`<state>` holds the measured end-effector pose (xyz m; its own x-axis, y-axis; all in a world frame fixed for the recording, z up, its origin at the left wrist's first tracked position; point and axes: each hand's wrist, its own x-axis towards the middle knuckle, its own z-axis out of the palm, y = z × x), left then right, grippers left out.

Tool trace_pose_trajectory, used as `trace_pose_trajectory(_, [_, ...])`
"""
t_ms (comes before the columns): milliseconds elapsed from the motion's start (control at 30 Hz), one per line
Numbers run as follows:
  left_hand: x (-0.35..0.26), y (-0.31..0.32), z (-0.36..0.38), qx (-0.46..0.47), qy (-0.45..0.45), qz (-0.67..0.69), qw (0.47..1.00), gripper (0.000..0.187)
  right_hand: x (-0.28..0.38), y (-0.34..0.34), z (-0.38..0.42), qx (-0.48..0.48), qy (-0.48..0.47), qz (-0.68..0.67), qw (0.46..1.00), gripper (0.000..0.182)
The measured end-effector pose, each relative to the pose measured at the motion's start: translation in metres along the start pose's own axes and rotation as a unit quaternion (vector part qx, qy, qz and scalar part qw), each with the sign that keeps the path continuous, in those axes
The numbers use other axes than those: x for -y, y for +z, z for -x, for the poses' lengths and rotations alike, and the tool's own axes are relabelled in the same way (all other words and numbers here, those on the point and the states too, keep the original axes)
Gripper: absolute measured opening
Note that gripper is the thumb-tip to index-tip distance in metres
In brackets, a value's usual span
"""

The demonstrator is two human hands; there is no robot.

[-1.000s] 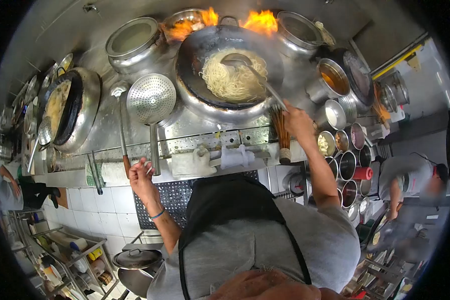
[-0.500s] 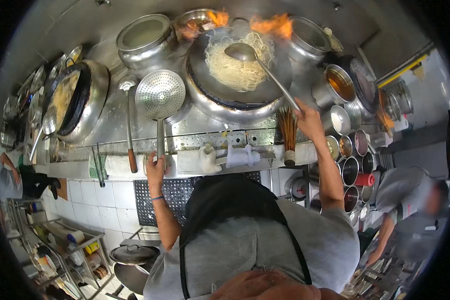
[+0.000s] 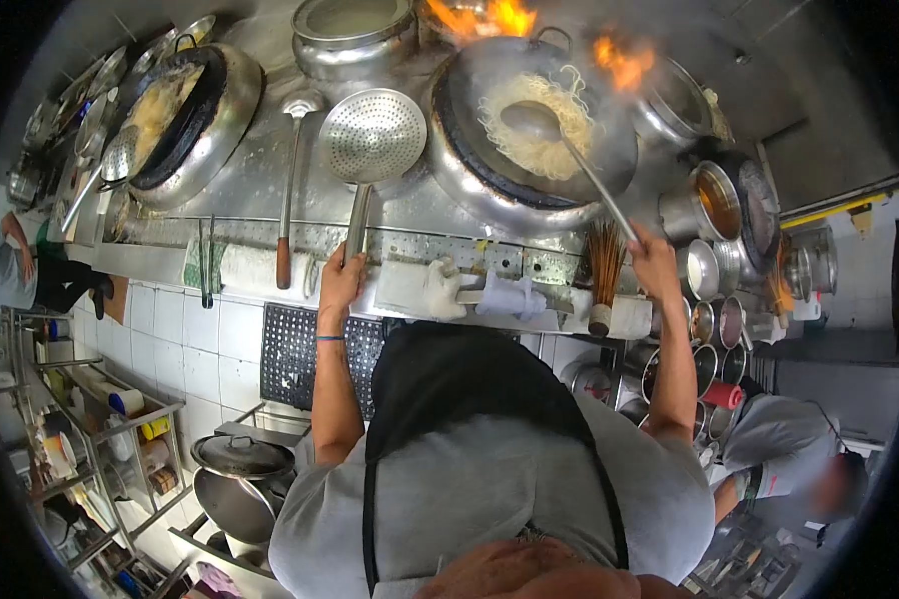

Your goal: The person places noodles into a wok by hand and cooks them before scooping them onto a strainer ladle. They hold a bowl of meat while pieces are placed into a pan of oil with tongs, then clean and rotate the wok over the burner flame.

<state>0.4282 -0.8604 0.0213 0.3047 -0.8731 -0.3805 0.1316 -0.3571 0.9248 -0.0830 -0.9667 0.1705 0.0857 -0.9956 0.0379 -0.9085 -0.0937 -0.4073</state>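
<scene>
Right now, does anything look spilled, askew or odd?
Flames leap up beyond the wok at two spots, startling but perhaps normal here. A stray yellowish scrap lies on the perforated steel strip. I see nothing clearly broken.

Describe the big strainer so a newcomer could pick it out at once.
Find the wok of noodles. Just left of it is the strainer, held by its handle in the left hand. Its broad, holed disc sets it apart from the wooden-handled utensil beside it.
</scene>
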Motion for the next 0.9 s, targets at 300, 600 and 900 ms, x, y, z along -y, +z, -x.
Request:
trace_pose_trajectory(300, [0.008, -0.006, 0.002, -0.038, -0.023, -0.014, 0.999, 0.046, 0.003, -0.001, -0.001, -0.026, 0.049, -0.002, 0.998, 0.041])
trace_pose_trajectory(600, [0.009, 0.006, -0.005, -0.030, 0.008, -0.034, 0.999, 0.041, 0.005, 0.040, -0.058, -0.133, 0.088, -0.033, 0.987, 0.042])
trace_pose_trajectory(900, [0.043, -0.028, -0.002, -0.145, 0.153, -0.197, 0.957, 0.057, 0.043, 0.033, -0.066, 0.100, 0.135, -0.245, 0.955, 0.055])
